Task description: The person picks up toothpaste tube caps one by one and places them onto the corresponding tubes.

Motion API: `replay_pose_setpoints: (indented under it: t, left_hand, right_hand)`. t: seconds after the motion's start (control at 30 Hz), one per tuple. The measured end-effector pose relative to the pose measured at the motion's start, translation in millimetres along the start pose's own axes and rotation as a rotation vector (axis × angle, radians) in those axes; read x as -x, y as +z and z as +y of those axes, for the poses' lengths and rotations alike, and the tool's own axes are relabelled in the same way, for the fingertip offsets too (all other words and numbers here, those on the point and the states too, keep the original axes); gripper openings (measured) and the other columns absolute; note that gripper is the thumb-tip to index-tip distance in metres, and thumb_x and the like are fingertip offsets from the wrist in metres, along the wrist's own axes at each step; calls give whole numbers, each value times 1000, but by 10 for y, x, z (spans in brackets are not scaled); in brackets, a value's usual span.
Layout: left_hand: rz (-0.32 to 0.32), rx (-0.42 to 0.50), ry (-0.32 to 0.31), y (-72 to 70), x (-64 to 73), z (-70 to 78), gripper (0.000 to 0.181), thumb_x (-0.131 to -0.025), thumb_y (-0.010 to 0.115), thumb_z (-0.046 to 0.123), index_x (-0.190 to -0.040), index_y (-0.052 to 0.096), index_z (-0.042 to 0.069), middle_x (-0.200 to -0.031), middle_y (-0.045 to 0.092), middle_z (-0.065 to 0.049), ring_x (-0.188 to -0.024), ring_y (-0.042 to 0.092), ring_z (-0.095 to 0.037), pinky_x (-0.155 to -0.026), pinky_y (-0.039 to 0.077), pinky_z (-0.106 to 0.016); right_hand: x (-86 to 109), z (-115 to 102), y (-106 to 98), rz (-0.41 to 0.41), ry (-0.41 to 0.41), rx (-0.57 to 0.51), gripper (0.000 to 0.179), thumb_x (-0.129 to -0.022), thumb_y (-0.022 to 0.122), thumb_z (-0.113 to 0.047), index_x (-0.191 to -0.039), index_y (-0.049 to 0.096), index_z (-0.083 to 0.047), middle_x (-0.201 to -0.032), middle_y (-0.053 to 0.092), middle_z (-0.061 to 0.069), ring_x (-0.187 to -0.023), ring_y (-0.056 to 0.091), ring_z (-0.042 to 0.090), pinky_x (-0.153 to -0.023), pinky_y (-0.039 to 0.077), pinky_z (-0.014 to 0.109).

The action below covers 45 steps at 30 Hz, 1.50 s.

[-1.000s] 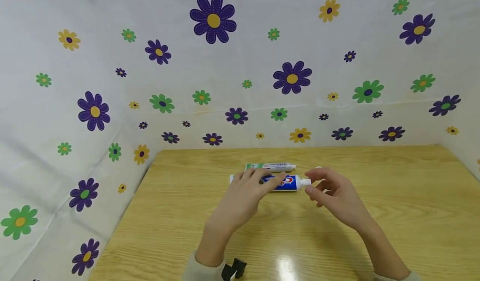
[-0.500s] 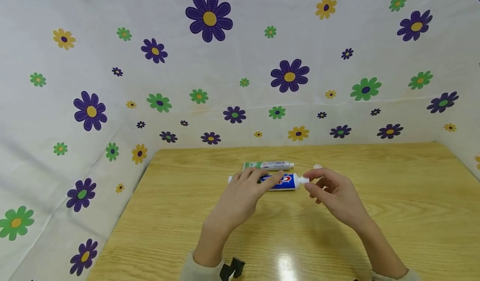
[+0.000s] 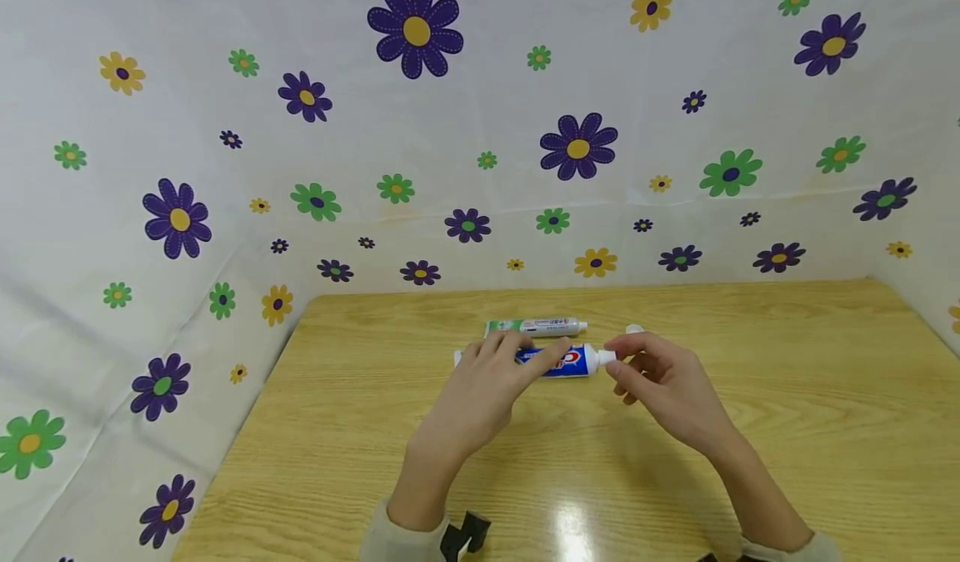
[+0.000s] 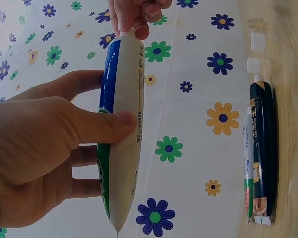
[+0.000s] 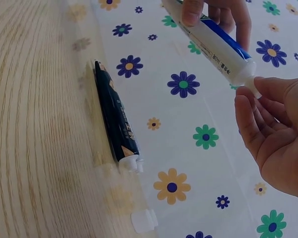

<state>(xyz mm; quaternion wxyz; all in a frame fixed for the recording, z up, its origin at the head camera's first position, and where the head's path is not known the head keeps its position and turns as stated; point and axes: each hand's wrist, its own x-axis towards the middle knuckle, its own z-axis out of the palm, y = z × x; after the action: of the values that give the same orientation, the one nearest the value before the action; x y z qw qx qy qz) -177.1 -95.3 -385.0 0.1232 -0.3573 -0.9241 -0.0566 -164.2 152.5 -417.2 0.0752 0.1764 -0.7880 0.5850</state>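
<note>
The left hand (image 4: 44, 141) grips the tube (image 4: 124, 84) and the right hand (image 5: 283, 139) pinches the cap (image 5: 252, 88) between fingertips, best done squeezing lightly, tube and cap aligned.

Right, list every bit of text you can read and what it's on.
"王": dark tube.
"QUEEN BEE", probably: same tube, small.
"C": blue-and-white tube; neighbouring letters covered or unclear, fine print too small.
Silver-and-green tube: print too blurred to read.
</note>
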Motion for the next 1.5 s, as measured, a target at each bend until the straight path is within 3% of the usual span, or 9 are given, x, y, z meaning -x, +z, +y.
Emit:
replay_pose_setpoints:
  t: [0.47,0.83,1.5]
  left_hand:
    - [22,17,16,16,-25,-2,75,-89,68,-5,-146,45,38,-131,57,-13,-124,56,-33,-105,44,-55]
    - [-14,-18,31,-7,-17,6,83,-87,68,-9,-151,39,35,-140,55,-5,-130,50,-32,-104,43,-57]
    - [31,-45,57,-57,23,31,79,-88,72,-1,-149,40,38,-134,58,-5,-125,54,-31,-102,46,-55]
  right_hand:
    - [-6,23,-1,-4,-10,10,12,-98,62,-6,-109,65,-1,-86,62,7,-68,64,17,-58,57,31]
    - [-16,14,18,22,0,78,13,-99,61,-9,-109,64,-1,-84,63,7,-68,64,16,-57,56,30]
    - [26,-13,26,34,-33,151,10,-101,58,-10,-104,66,-4,-80,62,1,-68,60,10,-58,55,28]
